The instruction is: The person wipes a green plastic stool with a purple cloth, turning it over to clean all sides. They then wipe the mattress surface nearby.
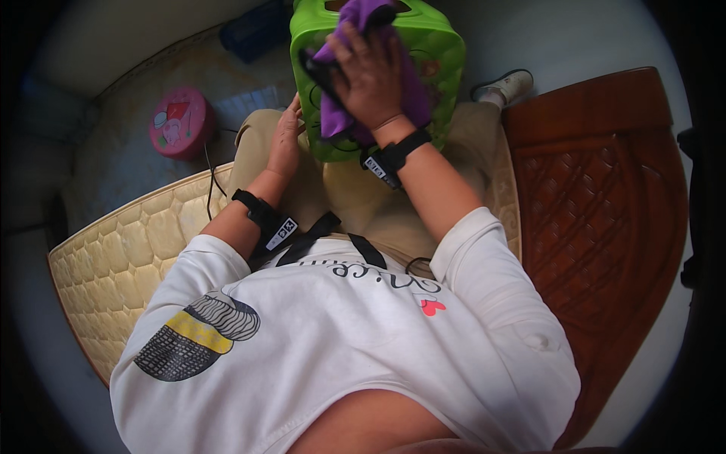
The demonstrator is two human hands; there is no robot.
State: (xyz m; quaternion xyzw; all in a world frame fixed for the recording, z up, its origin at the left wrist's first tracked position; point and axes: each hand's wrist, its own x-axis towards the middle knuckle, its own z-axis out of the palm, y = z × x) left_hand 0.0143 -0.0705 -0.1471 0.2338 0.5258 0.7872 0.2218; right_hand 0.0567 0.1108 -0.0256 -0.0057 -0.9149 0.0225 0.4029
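Observation:
A bright green plastic stool [445, 68] with a dimpled panel and printed cartoon markings is tilted towards me between my knees. My right hand [368, 79] lies over a purple cloth [417, 105] with black edging, pressing it against that panel. The cloth is bunched and hides much of the printed design. At the stool's left edge, my left hand [287, 136] holds its side, with its fingertips partly hidden behind the green plastic. An opening shows in the stool's far side, partly covered by the cloth.
I sit on a quilted cream mattress [125, 244]. A carved brown wooden bed panel [578, 210] stands at my right. On the floor to the left are a round pink cartoon-printed object [184, 122] and a dark blue object [255, 31]. A dark cable [210, 190] crosses the mattress edge.

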